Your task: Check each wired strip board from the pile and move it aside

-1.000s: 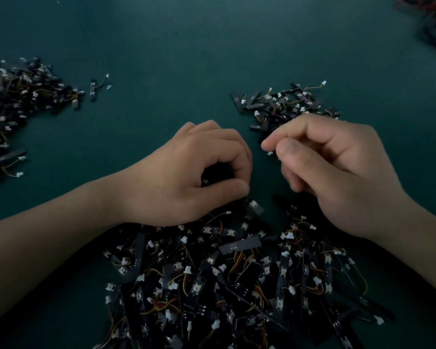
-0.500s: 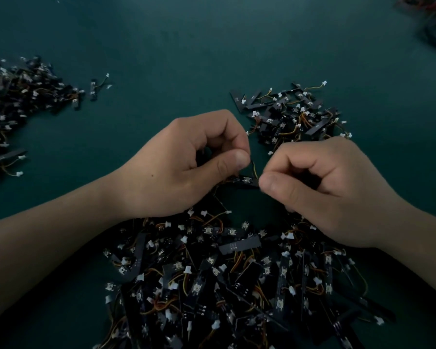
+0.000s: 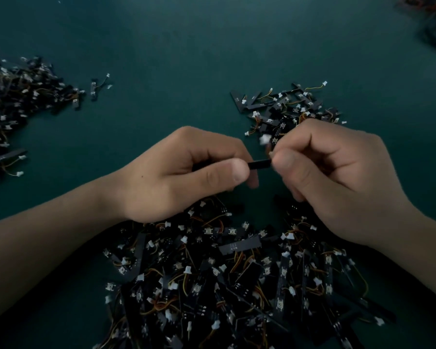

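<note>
A black wired strip board is held level between my two hands, above the table. My left hand pinches its left end between thumb and fingers. My right hand pinches its right end, and a blurred white connector hangs just above my right thumb. Below both hands lies the big pile of strip boards with white plugs and orange-yellow wires. A smaller heap of boards lies on the table just behind my right hand.
The dark green table stretches behind my hands. Another large heap of boards spreads along the left edge, with one stray board beside it. A dark tangle of wires sits in the far right corner.
Both hands have lifted a board off the pile and raised it between them. My right hand moved up and back toward the small heap; the board now spans thumb to thumb.
</note>
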The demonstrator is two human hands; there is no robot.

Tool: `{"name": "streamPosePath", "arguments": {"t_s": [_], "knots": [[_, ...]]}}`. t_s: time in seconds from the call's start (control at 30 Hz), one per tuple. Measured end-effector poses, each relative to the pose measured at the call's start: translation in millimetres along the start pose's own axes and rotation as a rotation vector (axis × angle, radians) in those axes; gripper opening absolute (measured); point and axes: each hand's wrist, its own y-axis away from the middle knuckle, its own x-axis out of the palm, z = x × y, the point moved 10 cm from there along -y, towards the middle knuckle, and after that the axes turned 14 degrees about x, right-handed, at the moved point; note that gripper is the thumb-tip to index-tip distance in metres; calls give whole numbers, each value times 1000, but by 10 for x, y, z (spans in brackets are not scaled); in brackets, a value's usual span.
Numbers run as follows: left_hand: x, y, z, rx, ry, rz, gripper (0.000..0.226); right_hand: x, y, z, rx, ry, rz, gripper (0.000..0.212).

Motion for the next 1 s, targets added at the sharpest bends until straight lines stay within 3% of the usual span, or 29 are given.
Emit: {"name": "streamPosePath", "arguments": {"t_s": [0.3,0.5,0.77,1.0], "knots": [[-97,-4,2,-4,-40,-91,22,-11,13,47,-12,55,-38,10],[-153,-11,-23,13,-64,-168,21,79,-19,-100,91,23,80,32],[-144,0,8,-18,-155,-163,29,139,15,21,-24,83,129,35],[-138,3,-1,-13,-202,-159,30,120,-12,-49,28,128,88,37]]}}
